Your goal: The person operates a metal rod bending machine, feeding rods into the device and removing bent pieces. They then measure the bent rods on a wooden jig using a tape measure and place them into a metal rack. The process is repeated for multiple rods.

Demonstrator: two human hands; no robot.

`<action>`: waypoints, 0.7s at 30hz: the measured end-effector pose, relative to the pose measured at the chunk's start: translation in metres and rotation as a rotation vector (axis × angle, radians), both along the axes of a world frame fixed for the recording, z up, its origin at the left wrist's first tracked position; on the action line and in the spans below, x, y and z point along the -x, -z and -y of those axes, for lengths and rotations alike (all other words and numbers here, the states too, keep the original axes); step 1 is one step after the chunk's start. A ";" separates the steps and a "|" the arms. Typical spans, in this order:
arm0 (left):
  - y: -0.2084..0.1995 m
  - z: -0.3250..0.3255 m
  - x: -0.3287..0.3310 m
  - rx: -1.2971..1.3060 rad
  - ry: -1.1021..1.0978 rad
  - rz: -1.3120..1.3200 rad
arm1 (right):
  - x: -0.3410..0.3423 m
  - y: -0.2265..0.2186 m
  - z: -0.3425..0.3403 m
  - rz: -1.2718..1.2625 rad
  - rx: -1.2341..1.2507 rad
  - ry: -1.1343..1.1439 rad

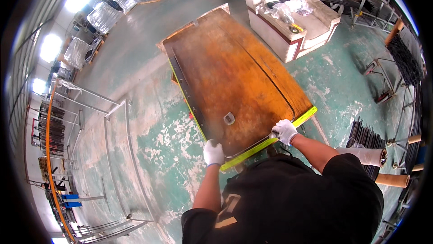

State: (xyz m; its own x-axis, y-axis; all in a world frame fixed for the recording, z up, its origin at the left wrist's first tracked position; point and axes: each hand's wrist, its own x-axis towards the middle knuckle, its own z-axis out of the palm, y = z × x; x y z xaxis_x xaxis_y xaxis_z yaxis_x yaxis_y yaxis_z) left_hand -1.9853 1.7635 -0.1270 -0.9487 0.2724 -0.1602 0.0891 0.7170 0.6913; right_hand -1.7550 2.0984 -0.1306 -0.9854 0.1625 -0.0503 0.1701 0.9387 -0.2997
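Observation:
A worn orange-brown wooden table (243,77) stretches away from me, its near edge faced with a bright yellow-green strip (250,153). Lying on it is a long, thin, dark bent metal rod (272,83), which runs down the right side, curves at the near right corner and follows the near edge. My left hand (213,152), in a white glove, is closed at the near left corner, where the rod's end meets it. Also gloved, my right hand (284,132) is closed over the rod near the right corner. A small grey block-like thing (229,118) rests between them.
A dirty white armchair (291,16) holding plastic and dark cloth stands beyond the table's right side. Metal frames (128,154) stand on the left. Racks with dark rods (367,138) and wrapped rolls (367,156) line the right. Plastic-wrapped stacks (104,16) stand far left.

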 end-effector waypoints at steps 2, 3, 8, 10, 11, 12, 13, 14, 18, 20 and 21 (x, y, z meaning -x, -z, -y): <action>-0.012 -0.004 -0.018 0.077 0.165 -0.212 | 0.004 -0.001 0.002 -0.094 0.065 0.010; -0.019 -0.008 -0.025 0.083 0.273 -0.297 | 0.007 -0.004 0.002 -0.142 0.094 0.017; -0.025 -0.016 -0.067 0.230 0.624 -0.331 | 0.019 -0.015 0.007 -0.021 0.019 0.031; -0.025 -0.016 -0.072 0.255 0.628 -0.332 | 0.018 -0.019 0.014 0.016 0.033 0.015; -0.026 -0.016 -0.075 0.265 0.630 -0.329 | 0.015 -0.016 0.018 0.015 0.025 0.007; -0.029 -0.016 -0.077 0.296 0.651 -0.297 | 0.012 -0.013 0.022 0.014 0.017 -0.002; -0.027 -0.015 -0.080 0.320 0.678 -0.289 | 0.008 -0.010 0.026 0.013 0.010 -0.010; -0.026 -0.013 -0.082 0.346 0.700 -0.287 | 0.007 -0.012 0.030 -0.018 0.016 0.009; -0.023 -0.012 -0.087 0.362 0.711 -0.291 | 0.007 -0.015 0.036 0.026 0.015 0.007; -0.022 -0.012 -0.088 0.380 0.714 -0.286 | 0.009 -0.015 0.035 0.019 0.008 0.011; -0.021 -0.013 -0.088 0.387 0.714 -0.286 | 0.009 -0.015 0.035 0.025 0.004 0.014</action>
State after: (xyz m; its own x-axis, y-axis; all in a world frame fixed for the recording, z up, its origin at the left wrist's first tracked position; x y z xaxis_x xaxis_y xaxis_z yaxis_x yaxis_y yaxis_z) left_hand -1.8976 1.7761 -0.1060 -0.5889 0.7948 -0.1466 0.7419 0.6036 0.2919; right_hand -1.7639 2.0631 -0.1152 -0.9814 0.1762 -0.0756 0.1909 0.9351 -0.2986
